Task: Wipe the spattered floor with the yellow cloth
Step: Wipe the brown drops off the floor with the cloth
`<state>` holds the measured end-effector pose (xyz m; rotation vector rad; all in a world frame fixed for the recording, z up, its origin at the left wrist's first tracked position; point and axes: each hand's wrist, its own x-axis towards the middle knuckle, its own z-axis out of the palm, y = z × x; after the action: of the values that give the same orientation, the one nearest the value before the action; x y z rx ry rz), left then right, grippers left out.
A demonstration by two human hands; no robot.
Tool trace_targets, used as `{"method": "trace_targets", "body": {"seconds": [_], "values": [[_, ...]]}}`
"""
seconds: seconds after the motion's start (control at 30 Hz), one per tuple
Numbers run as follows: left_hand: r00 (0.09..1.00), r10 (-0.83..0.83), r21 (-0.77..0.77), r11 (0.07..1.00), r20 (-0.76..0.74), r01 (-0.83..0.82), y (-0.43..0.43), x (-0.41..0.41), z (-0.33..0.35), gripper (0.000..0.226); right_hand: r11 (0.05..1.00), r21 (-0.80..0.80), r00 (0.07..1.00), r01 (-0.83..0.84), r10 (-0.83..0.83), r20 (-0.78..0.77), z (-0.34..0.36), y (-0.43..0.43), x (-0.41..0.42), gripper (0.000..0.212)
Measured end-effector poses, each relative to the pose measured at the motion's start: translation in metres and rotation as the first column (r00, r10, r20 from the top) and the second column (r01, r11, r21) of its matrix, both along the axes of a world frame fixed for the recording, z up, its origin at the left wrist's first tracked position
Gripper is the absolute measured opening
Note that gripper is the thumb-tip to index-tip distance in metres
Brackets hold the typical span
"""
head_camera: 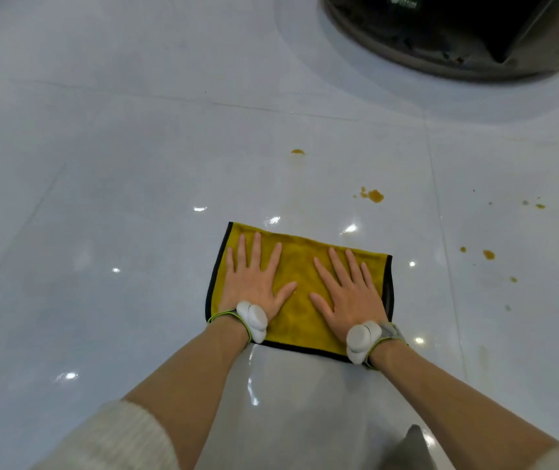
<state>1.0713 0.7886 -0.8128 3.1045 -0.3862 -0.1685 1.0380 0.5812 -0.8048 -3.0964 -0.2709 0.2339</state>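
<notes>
Yellow cloth [300, 266]: a rectangular cloth with a dark border, lying flat on the floor near the middle of the view, its long edges running left to right.
Left hand [254, 279]: laid palm down on the left half of the cloth, fingers straight and spread, gripping nothing; a white device is strapped at the wrist [252, 318].
Right hand [347, 290]: laid palm down on the right half of the cloth, fingers straight and spread, gripping nothing; a matching white device sits at its wrist [361, 337].
Floor [119, 181]: glossy pale tiles with thin grout lines and bright reflected lights.
Spatters: orange-brown spots beyond and to the right of the cloth, apart from it; one drop with a faint smear below it [297, 151], a larger blot with small flecks [374, 195], further drops at right [488, 254] and small specks at far right [539, 206].
Dark round base [457, 45]: stands at the top right, well apart from the cloth.
Sleeve [115, 439]: cream knit, pushed up the left forearm.
</notes>
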Motion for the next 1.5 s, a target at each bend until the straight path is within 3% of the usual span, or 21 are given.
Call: {"method": "trace_targets", "body": {"seconds": [0.23, 0.67, 0.77, 1.0, 1.23, 1.5], "values": [[0.999, -0.043, -0.01, 0.999, -0.006, 0.043, -0.031, 0.035, 0.001, 0.086, 0.998, 0.025, 0.998, 0.066, -0.066, -0.002, 0.001, -0.032, 0.036, 0.072], [0.999, -0.033, -0.045, 0.998, 0.024, 0.034, -0.071, 0.272, -0.002, 0.086, 0.993, 0.052, 0.991, 0.104, -0.108, 0.083, -0.013, -0.074, 0.263, 0.068], [0.999, -0.032, -0.043, 0.999, 0.026, 0.033, -0.075, 0.293, -0.005, 0.089, 0.994, 0.047, 0.991, 0.102, -0.106, 0.082, -0.014, -0.074, 0.286, 0.068], [0.999, -0.009, -0.039, 0.999, 0.032, 0.011, -0.072, 0.235, -0.006, 0.09, 0.996, 0.042, 0.995, 0.081, -0.083, 0.05, -0.008, -0.07, 0.232, 0.07], [0.998, -0.045, -0.025, 0.999, 0.038, 0.046, -0.066, 0.078, -0.003, 0.087, 0.997, 0.0, 0.997, 0.076, -0.075, 0.033, 0.0, -0.065, 0.074, 0.07], [0.996, -0.074, -0.051, 0.996, 0.041, 0.076, -0.062, -0.026, -0.01, 0.087, 0.993, -0.007, 0.992, 0.12, -0.12, -0.029, 0.004, -0.055, -0.05, 0.069]]}}
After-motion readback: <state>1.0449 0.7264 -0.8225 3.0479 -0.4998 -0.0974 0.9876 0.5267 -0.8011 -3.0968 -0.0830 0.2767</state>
